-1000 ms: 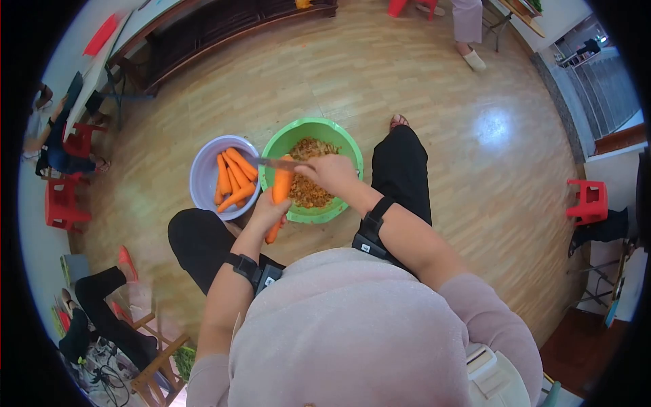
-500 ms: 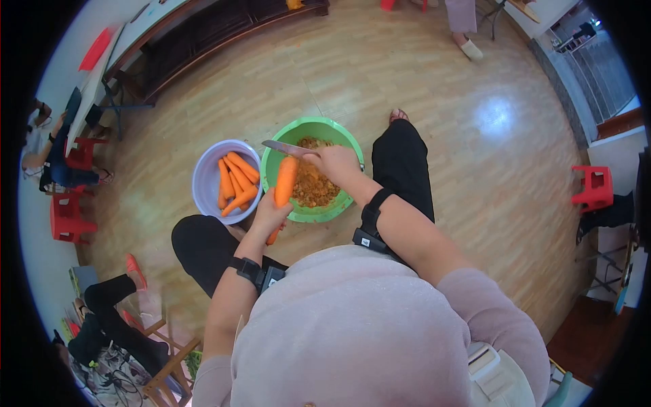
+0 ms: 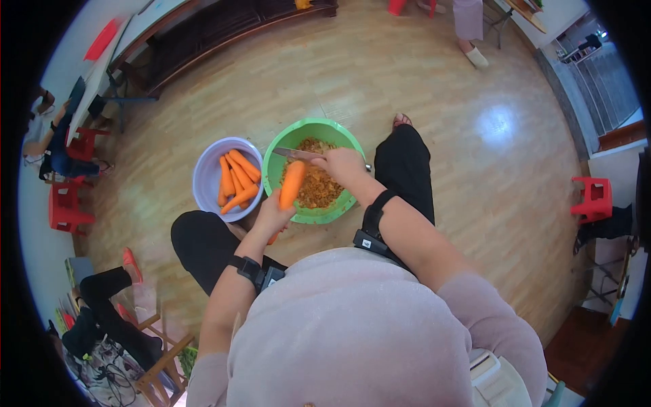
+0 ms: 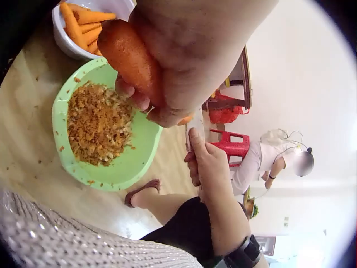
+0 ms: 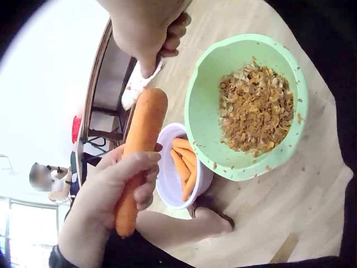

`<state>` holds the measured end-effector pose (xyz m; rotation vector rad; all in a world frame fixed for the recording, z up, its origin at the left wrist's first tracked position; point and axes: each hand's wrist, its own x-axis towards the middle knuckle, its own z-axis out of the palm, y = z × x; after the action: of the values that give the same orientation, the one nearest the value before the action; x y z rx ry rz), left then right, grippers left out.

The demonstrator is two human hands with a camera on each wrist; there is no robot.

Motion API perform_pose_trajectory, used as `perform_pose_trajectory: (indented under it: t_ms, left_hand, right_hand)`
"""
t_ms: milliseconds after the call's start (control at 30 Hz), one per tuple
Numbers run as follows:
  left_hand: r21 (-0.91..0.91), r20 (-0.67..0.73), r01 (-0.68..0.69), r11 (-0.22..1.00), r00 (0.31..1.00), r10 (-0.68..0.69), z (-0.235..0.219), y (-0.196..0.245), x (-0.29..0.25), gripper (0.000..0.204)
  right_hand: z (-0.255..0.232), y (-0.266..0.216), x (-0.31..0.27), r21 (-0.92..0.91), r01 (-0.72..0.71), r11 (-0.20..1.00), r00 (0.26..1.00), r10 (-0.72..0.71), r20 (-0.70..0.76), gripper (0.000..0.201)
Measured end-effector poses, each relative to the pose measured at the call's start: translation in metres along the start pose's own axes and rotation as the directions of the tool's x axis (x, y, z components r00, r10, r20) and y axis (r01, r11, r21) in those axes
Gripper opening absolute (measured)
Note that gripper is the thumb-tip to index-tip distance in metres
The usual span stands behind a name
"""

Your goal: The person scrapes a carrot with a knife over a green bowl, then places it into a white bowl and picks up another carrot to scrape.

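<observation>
My left hand [image 3: 272, 214] grips a thick orange carrot [image 3: 292, 184], its upper end pointing up over the near left rim of the green basin [image 3: 277, 178]. In the right wrist view, fingers and thumb wrap the carrot's [image 5: 146, 120] lower half. My right hand [image 3: 344, 167] holds a knife [image 3: 298, 154] by the handle, the blade pointing left over the basin, just beyond the carrot's tip. Brown-orange shreds [image 3: 319, 186] lie in the basin. In the left wrist view the right hand [image 4: 211, 166] is curled round the handle, apart from the carrot.
A lavender bowl [image 3: 201, 193] with several carrots [image 3: 239, 171] stands left of the basin, by my left knee. Red stools [image 3: 592, 200] stand at both sides of the room. Other people are at the left edge and top right, and a dark wooden bench [image 3: 203, 44] is at the back.
The knife has moved from across the carrot's upper end to just beyond it, over the basin. The carrot has shifted slightly to the right in the left hand's grip.
</observation>
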<state>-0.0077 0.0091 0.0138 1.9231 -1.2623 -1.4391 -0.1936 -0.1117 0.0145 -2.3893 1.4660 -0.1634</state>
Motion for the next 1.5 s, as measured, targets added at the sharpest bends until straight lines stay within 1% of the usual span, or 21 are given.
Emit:
perform_pose_trajectory:
  t_ms: [100, 200, 267, 333, 400, 433, 500, 567, 633, 667, 733, 833, 867, 933, 1000, 1067, 1100, 1233, 1367, 1433, 1500]
  left_hand:
    - [0.052, -0.077, -0.031, 0.998, 0.996, 0.035, -0.004, 0.006, -0.004, 0.042]
    - [0.044, -0.104, -0.002, 0.999, 0.995, 0.006, -0.004, 0.005, -0.003, 0.041]
    - [0.04, -0.092, 0.006, 0.999, 0.996, -0.003, -0.003, 0.009, -0.006, 0.041]
    - [0.048, -0.068, 0.016, 0.999, 0.998, -0.013, -0.003, 0.008, -0.003, 0.041]
    - [0.099, -0.145, -0.087, 0.991, 0.984, 0.101, -0.001, 0.001, 0.001, 0.042]
    - [0.144, -0.149, -0.051, 0.988, 0.986, 0.072, -0.003, 0.004, 0.001, 0.042]
    - [0.132, -0.147, -0.063, 0.989, 0.986, 0.083, -0.001, 0.0, 0.001, 0.042]
    - [0.121, -0.139, -0.076, 0.99, 0.986, 0.092, 0.003, -0.008, 0.002, 0.042]
    - [0.191, -0.097, -0.24, 0.952, 0.96, 0.262, 0.002, -0.013, 0.002, 0.045]
    - [0.192, -0.097, -0.248, 0.95, 0.958, 0.269, 0.001, -0.013, 0.004, 0.045]
    - [0.233, -0.145, -0.121, 0.965, 0.977, 0.158, -0.001, -0.01, 0.003, 0.046]
    - [0.144, -0.129, -0.037, 0.989, 0.99, 0.056, -0.002, -0.006, 0.0, 0.042]
    - [0.128, -0.138, -0.037, 0.991, 0.989, 0.054, 0.0, -0.011, 0.004, 0.042]
    - [0.202, -0.16, -0.202, 0.958, 0.959, 0.236, 0.004, -0.02, 0.009, 0.039]
    - [0.199, -0.152, -0.197, 0.96, 0.962, 0.229, 0.005, -0.024, 0.013, 0.039]
    - [0.202, -0.137, -0.197, 0.959, 0.964, 0.227, 0.007, -0.022, 0.009, 0.038]
    - [0.237, -0.116, -0.203, 0.95, 0.965, 0.235, 0.006, -0.02, 0.007, 0.038]
    - [0.325, -0.123, -0.229, 0.918, 0.952, 0.281, 0.007, -0.021, 0.006, 0.038]
    - [0.32, -0.132, -0.252, 0.913, 0.943, 0.306, 0.007, -0.025, 0.008, 0.037]
    - [0.252, -0.137, -0.183, 0.95, 0.965, 0.223, 0.004, -0.014, 0.004, 0.039]
    - [0.181, -0.143, -0.142, 0.973, 0.975, 0.169, 0.004, -0.009, 0.004, 0.038]
  right_hand:
    - [-0.009, -0.011, -0.006, 0.004, -0.004, 1.0, 1.0, 0.004, -0.009, 0.049]
    - [-0.011, -0.022, -0.016, 0.046, 0.077, 0.996, 0.997, -0.075, -0.035, 0.049]
    - [-0.009, -0.027, -0.022, 0.057, 0.205, 0.977, 0.978, -0.207, 0.024, 0.049]
    - [-0.009, -0.028, -0.02, 0.067, 0.195, 0.978, 0.979, -0.199, 0.048, 0.049]
    - [-0.007, -0.027, -0.014, 0.061, 0.164, 0.985, 0.983, -0.168, 0.079, 0.049]
    - [-0.004, -0.025, -0.014, 0.062, 0.165, 0.984, 0.982, -0.169, 0.08, 0.049]
    - [0.003, -0.017, -0.007, 0.148, 0.1, 0.984, 0.995, -0.099, -0.014, 0.051]
    - [0.005, -0.001, 0.003, 0.108, 0.051, 0.993, 0.999, -0.05, -0.012, 0.051]
    - [-0.006, -0.002, 0.001, 0.073, 0.002, 0.997, 1.0, -0.001, -0.016, 0.051]
    - [-0.006, -0.003, -0.001, 0.069, 0.001, 0.998, 1.0, 0.0, -0.023, 0.051]
    - [-0.004, -0.008, -0.005, 0.11, 0.011, 0.994, 0.995, 0.0, -0.101, 0.05]
    - [-0.006, -0.017, -0.013, 0.161, 0.101, 0.982, 0.991, -0.085, -0.104, 0.05]
    - [-0.005, -0.02, -0.014, 0.149, 0.113, 0.982, 0.99, -0.099, -0.098, 0.05]
    - [-0.003, -0.025, -0.018, 0.105, 0.153, 0.983, 0.987, -0.158, 0.041, 0.05]
    - [-0.001, -0.02, -0.014, 0.153, 0.152, 0.977, 0.986, -0.16, 0.039, 0.05]
    - [-0.006, -0.014, -0.005, 0.185, -0.018, 0.983, 0.997, 0.003, 0.082, 0.05]
    - [-0.005, -0.01, 0.0, 0.127, -0.037, 0.991, 0.991, 0.02, 0.136, 0.048]
    - [-0.002, -0.004, -0.001, 0.099, -0.027, 0.995, 0.993, 0.015, 0.119, 0.049]
    - [-0.006, -0.008, -0.003, 0.082, -0.057, 0.995, 0.995, 0.05, 0.09, 0.051]
    - [-0.012, -0.014, -0.005, 0.064, -0.046, 0.997, 0.995, 0.04, 0.086, 0.052]
    - [-0.013, -0.02, -0.013, 0.138, 0.086, 0.987, 0.996, -0.088, 0.012, 0.052]
